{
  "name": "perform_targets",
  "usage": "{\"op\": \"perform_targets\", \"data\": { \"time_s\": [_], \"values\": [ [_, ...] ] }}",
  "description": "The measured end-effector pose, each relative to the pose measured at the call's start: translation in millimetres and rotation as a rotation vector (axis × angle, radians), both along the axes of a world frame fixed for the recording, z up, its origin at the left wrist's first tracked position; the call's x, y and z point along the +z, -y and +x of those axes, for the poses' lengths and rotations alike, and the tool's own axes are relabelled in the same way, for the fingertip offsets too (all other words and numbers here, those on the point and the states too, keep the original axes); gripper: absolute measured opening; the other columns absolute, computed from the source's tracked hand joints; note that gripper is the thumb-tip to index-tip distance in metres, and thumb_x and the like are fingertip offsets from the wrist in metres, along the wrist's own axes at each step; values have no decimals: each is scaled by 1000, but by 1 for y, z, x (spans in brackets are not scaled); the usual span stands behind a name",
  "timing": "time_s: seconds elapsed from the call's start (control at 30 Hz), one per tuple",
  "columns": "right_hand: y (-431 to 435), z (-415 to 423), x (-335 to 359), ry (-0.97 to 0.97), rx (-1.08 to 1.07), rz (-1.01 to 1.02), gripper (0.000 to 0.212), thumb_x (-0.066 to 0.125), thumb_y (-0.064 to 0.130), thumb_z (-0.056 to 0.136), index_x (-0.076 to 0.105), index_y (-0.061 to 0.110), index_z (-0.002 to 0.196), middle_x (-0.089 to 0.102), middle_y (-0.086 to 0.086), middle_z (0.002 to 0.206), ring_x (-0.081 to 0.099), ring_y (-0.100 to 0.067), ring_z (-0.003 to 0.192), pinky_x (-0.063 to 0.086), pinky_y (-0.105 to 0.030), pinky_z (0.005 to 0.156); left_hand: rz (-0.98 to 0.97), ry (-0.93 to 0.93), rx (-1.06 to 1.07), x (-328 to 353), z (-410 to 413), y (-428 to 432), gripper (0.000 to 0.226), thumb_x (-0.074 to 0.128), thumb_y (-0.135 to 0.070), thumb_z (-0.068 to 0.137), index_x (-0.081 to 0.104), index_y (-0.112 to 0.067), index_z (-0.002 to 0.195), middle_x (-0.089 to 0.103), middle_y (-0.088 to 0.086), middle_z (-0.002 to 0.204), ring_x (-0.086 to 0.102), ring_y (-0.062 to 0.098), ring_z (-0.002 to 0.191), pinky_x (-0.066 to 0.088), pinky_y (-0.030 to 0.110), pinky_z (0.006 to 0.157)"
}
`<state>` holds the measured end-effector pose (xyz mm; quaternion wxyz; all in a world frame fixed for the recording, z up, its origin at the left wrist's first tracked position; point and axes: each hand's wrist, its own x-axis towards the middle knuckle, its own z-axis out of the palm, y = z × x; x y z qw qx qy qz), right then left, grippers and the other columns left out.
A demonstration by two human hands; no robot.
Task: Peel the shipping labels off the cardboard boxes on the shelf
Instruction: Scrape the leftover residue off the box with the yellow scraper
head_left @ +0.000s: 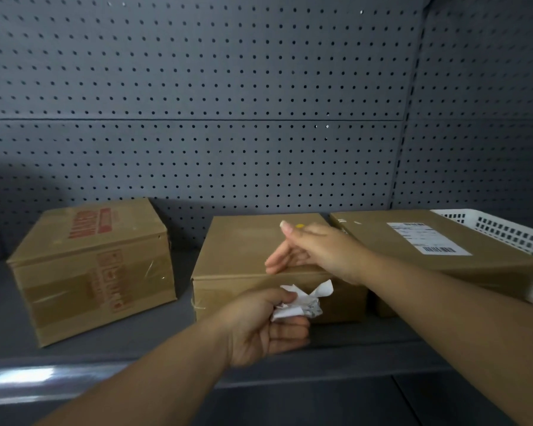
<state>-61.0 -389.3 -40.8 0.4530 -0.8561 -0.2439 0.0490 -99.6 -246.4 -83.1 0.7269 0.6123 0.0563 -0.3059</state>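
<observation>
Left hand (265,324) reaches in from below, fingers curled round a crumpled label (302,301) just in front of the middle box (243,250). Right hand (317,250) comes across from the right, fingers straight and together, lying on that box's top at its front edge. A shelf (105,336) gap separates the middle box from the left box (90,272); the right box (382,241) sits just beside, flat label (428,238) on top.

Crumpled label (302,302) is off; second label (428,238) lies flat atop right box (373,232).
</observation>
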Motion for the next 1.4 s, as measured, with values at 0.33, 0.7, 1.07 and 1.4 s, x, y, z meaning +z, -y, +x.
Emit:
{"op": "perform_targets", "data": {
  "time_s": [0.33, 0.7, 1.07, 1.4],
  "values": [
    [-13, 24, -13, 219, -137, -498, 50, 23, 49, 98, 54, 27, 131, 49, 6, 139, 41, -11, 129, 31, -33, 109, -10, -8, 47, -2, 9, 0, 30, 48, -17, 96, 63, 0, 77, 59, 10, 48, 58, 14, 37, 57, 29, 55],
    [-1, 18, -16, 334, -56, -296, 40, 32, 34, 101, 70, 23, 103, 66, 12, 114, 55, -1, 111, 39, -30, 103, -15, -20, 45, 2, 1, 2, 54, 50, -17, 96, 68, 1, 49, 60, 12, 48, 58, 16, 36, 57, 30, 53],
    [26, 39, 18, 328, -395, -393, 24, 48, 35, 96, 65, 21, 107, 65, 6, 110, 59, -13, 101, 46, -30, 90, 53, 29, -45, 15, -12, -1, 38, 49, -18, 97, 64, 3, 69, 59, 11, 49, 56, 15, 35, 56, 28, 50],
    [33, 52, 3, 329, -395, -966, 40, 32, 35, 101, 52, 23, 134, 51, -3, 137, 48, -24, 123, 41, -35, 96, 140, 72, -337, 41, -10, -1, 27, 60, -18, 79, 61, 8, 80, 58, 13, 46, 57, 16, 35, 57, 29, 50]
  ]
}}
